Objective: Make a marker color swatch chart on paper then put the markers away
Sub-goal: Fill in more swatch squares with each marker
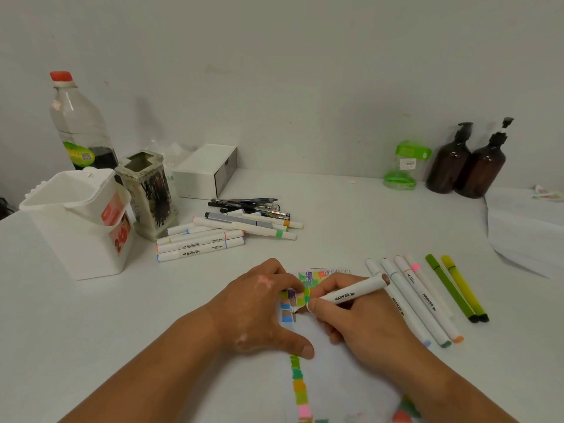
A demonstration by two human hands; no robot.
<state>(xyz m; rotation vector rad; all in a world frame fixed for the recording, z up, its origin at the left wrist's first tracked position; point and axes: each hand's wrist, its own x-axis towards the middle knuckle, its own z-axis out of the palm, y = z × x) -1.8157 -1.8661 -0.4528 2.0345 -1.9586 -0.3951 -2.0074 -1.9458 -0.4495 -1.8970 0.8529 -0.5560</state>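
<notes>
Paper point(329, 370) lies nearest, swatches down it. Two brown pump bottles point(448, 166) stand far right. Left hand point(262, 309), fingers spread, presses the paper; right hand point(357, 322) grips one white marker point(354, 293) over it. Six markers point(427, 302) lie just right.

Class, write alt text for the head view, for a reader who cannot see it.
A right hand holds a white marker to a paper of colour swatches while the left hand presses the sheet flat. Loose markers lie nearby, some beside a white holder.
</notes>
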